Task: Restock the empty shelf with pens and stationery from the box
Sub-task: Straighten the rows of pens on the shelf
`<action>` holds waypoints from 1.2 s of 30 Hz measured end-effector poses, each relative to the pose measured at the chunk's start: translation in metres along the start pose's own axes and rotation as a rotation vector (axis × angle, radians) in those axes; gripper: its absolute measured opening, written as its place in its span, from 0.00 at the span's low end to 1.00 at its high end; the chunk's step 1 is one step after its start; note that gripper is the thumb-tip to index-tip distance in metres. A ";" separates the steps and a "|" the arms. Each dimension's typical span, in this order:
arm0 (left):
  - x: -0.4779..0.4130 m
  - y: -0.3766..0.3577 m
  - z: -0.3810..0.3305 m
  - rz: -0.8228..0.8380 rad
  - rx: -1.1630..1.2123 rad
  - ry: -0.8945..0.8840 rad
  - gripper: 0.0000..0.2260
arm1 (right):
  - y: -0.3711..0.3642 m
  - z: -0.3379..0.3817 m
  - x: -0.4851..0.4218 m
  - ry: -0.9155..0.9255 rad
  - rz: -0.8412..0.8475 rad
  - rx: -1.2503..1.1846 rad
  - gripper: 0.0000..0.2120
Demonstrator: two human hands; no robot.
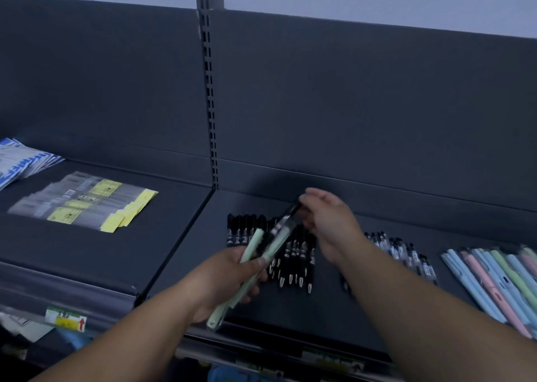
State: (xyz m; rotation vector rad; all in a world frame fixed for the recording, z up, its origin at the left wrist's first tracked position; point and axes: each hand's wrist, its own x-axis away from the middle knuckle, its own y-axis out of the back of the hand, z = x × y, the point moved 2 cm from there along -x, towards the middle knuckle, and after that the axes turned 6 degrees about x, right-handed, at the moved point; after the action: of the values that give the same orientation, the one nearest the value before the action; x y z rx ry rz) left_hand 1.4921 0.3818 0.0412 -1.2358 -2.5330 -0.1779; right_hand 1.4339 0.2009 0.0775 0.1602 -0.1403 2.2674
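Pale green pens in clear sleeves are bunched in the left hand, whose fingers and thumb curl tightly round them above the front of the dark grey metal shelf. The right hand pinches the black top end of one sleeved pen in that bunch, fingertips closed on it. Beneath both hands a row of black pens lies on the shelf, with clear-barrelled pens just to its right and pastel blue, pink and green pens further right. Clear packets with yellow labels lie on the left bay
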 end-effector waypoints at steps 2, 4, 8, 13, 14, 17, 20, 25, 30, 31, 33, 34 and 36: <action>-0.002 0.011 0.005 -0.105 -0.003 -0.001 0.05 | 0.012 0.005 -0.011 0.039 -0.120 -0.045 0.06; -0.005 0.024 0.009 -0.228 0.041 -0.011 0.05 | 0.022 0.001 -0.020 0.049 -0.169 0.039 0.08; -0.009 0.032 0.010 -0.289 0.146 -0.019 0.04 | 0.020 -0.026 -0.030 0.004 -0.050 0.438 0.14; -0.012 0.024 0.014 -0.253 0.183 0.003 0.05 | 0.011 -0.044 -0.039 0.017 0.031 0.723 0.22; -0.012 0.022 0.014 -0.247 0.191 0.008 0.04 | 0.010 -0.046 -0.040 0.024 0.031 0.755 0.25; -0.013 0.017 0.012 -0.225 0.242 0.016 0.04 | 0.010 -0.050 -0.033 0.054 0.048 0.813 0.28; -0.014 0.010 0.008 -0.191 0.282 0.027 0.04 | 0.012 -0.050 -0.023 0.100 0.035 0.820 0.22; -0.016 -0.009 -0.003 -0.089 0.272 0.011 0.04 | 0.019 -0.039 -0.007 0.175 0.000 0.807 0.14; -0.022 -0.039 -0.019 0.027 0.202 0.005 0.06 | 0.031 -0.032 0.012 0.070 0.065 0.444 0.08; -0.023 -0.047 -0.023 0.066 0.176 0.001 0.07 | 0.034 -0.030 0.017 0.044 0.096 0.391 0.08; -0.025 -0.065 -0.031 0.145 0.129 -0.014 0.09 | 0.043 -0.027 0.025 0.008 0.136 0.290 0.10; -0.025 -0.074 -0.034 0.178 0.111 -0.021 0.09 | 0.050 -0.025 0.029 -0.005 0.141 0.239 0.10; -0.024 -0.093 -0.037 0.228 0.095 -0.029 0.10 | 0.066 -0.021 0.037 -0.023 0.125 0.167 0.11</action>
State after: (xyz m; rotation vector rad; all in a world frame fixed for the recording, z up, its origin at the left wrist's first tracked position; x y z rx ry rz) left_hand 1.4409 0.2971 0.0710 -1.4843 -2.3700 0.0124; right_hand 1.3583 0.1891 0.0593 0.2724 0.0283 2.4024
